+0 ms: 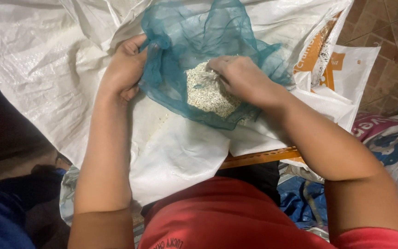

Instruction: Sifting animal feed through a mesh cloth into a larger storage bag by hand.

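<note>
While the left hand [124,69] clamps the rim of the teal mesh bag [199,41] spread over white woven sacks [42,60], the right hand [238,76] digs curled fingers into the pale grain [206,94] heaped inside.

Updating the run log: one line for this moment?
left hand: grips teal mesh cloth edge | right hand: in pale grain pile | under: white woven sack

The left hand [124,69] pinches the teal mesh cloth [180,41] at its edge. The right hand [238,76] presses into pale grain [206,94] heaped inside, above white woven sacks [42,60].
</note>
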